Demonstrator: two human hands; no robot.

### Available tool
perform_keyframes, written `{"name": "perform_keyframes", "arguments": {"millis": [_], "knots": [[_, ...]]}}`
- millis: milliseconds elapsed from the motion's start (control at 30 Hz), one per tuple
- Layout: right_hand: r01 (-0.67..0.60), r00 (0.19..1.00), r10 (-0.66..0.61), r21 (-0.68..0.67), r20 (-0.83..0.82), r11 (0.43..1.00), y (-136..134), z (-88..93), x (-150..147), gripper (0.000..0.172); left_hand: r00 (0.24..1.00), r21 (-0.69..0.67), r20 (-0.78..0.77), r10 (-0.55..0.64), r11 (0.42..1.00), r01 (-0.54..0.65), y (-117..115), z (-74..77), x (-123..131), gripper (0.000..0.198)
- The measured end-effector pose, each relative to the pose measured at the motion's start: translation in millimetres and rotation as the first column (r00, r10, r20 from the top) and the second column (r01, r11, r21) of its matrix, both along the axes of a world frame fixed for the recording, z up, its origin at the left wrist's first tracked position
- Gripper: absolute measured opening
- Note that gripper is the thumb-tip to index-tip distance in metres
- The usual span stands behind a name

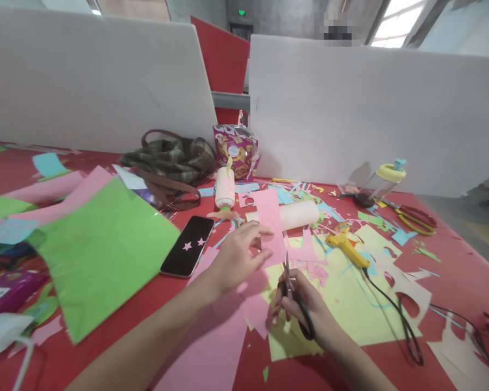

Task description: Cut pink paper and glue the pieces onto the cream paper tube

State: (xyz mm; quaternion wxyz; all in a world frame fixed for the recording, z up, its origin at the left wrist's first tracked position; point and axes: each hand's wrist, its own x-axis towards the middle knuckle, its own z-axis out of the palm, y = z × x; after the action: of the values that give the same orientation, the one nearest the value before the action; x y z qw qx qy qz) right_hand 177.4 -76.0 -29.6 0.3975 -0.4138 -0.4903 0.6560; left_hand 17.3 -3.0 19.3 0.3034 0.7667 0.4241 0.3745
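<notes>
Held item: pink paper strip [269,222], raised over mid-table, pinched by the left hand [236,252]; black scissors [294,296] gripped in the right hand [309,315], blades just under the strip. Nearby: phone [188,245], yellow glue gun [344,244], green sheet [101,244]; scrap-littered red table [464,277]; white partitions [370,108] behind.

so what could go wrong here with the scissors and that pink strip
The left hand pinches the pink strip close to the scissors held by the right hand; a fingertip could get nicked.
The glue gun lies beside that hand, and its cord might snag the wrist.
</notes>
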Motion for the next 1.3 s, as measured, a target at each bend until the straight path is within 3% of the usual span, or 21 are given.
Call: {"name": "perform_keyframes", "arguments": {"millis": [1300], "knots": [[0.021,0.999,-0.02,-0.006,0.032,1.0,-1.5,0.2,-0.7,0.023,0.999,-0.037,-0.01,-0.036,0.999,0.036,1.7,2.3,-2.1,0.018]]}}
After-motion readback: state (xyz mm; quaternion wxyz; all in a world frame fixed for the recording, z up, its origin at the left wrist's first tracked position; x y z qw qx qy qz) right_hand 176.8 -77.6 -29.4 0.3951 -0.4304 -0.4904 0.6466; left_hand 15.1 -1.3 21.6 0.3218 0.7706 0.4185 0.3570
